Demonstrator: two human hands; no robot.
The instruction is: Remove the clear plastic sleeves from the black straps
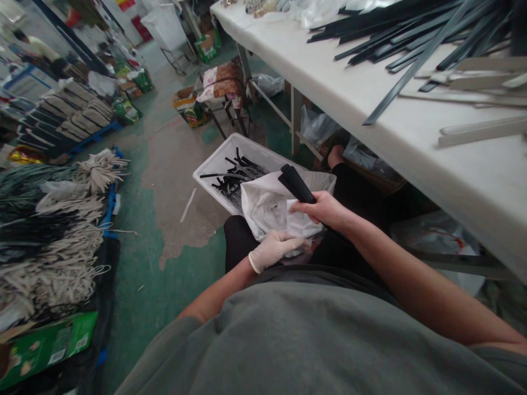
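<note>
My right hand, bare, is closed around a bundle of flat black strips, whose ends point up and away from me. A small white paper-like piece hangs just below its fingers. My left hand wears a pale glove and lies low over my lap, its fingers curled at the near side of a white cloth or bag. What the left fingers grip is hard to make out. The white cloth spreads over my lap and the near end of a white plastic bin, which holds many dark strips.
A white-topped table runs along my right, with long black strips and beige strips on it. A stool with a patterned cushion stands ahead. Bundled cords lie on the left. Another person is far left.
</note>
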